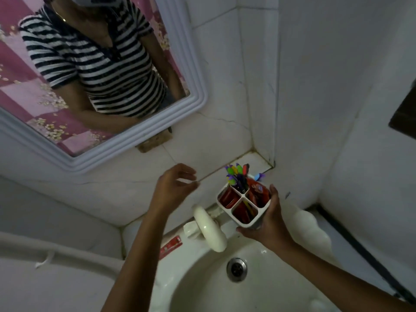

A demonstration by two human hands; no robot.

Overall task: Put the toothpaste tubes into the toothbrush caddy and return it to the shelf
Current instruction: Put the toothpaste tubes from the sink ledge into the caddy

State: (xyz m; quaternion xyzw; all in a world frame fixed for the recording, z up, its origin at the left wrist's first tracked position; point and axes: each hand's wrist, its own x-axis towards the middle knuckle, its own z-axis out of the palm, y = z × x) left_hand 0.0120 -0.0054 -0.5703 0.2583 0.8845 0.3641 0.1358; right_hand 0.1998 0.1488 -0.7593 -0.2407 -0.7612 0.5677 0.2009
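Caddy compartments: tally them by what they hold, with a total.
Caddy, held in the right hand:
Holding toothbrushes: 1
Holding red toothpaste tubes: 3
Total compartments: 4

caddy [244, 204] in right hand [267, 228] above sink [202, 287] back rim, right of tap [210, 228] | toothbrushes [237, 179] in rear compartment, toothpaste tubes [257, 192] in the other three | left hand [173, 188] left of caddy, apart | shelf [252, 163] behind caddy | mirror [90, 86] upper left | drain [236, 269] in basin
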